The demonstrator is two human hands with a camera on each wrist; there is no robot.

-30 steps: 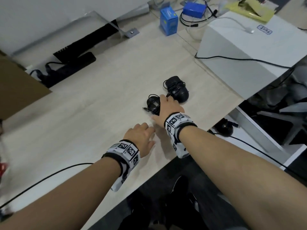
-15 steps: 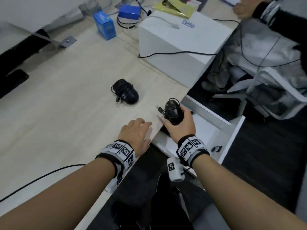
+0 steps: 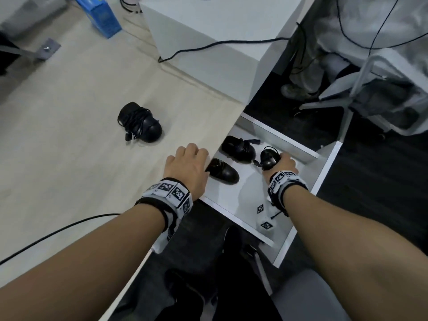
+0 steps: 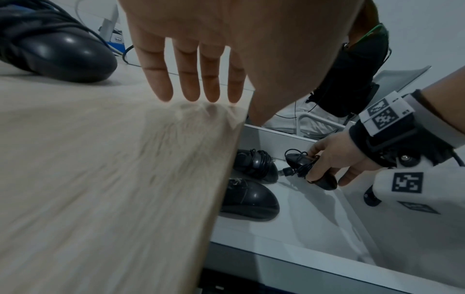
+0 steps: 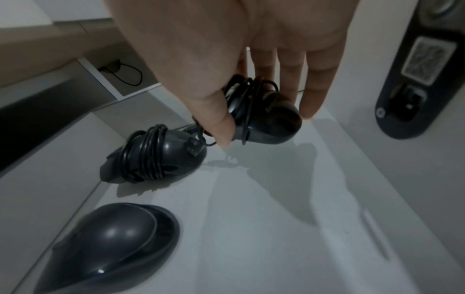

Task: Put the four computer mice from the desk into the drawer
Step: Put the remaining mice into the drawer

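My right hand point(image 3: 281, 164) grips a black cord-wrapped mouse point(image 3: 268, 158) point(image 5: 264, 117) point(image 4: 299, 162) just above the floor of the open white drawer point(image 3: 240, 200), near its far wall. Two more black mice lie in the drawer: a cord-wrapped one point(image 3: 238, 149) point(image 5: 156, 155) point(image 4: 254, 165) and a plain one point(image 3: 223, 171) point(image 5: 110, 244) point(image 4: 249, 201) partly under the desk edge. A last cord-wrapped mouse point(image 3: 140, 122) point(image 4: 57, 49) stays on the wooden desk point(image 3: 69, 147). My left hand point(image 3: 188, 166) rests on the desk edge, its straight fingers point(image 4: 191, 83) pressing the top.
A white box point(image 3: 208, 35) with a black cable stands at the desk's far right, a blue carton point(image 3: 102, 17) behind it. A black cable point(image 3: 58, 232) crosses the desk near my left arm. A chair point(image 3: 370, 89) stands beyond the drawer.
My right hand picked a mouse off the desk, carried it right past the desk edge and lowered it into the drawer. The left hand stayed on the desk edge.
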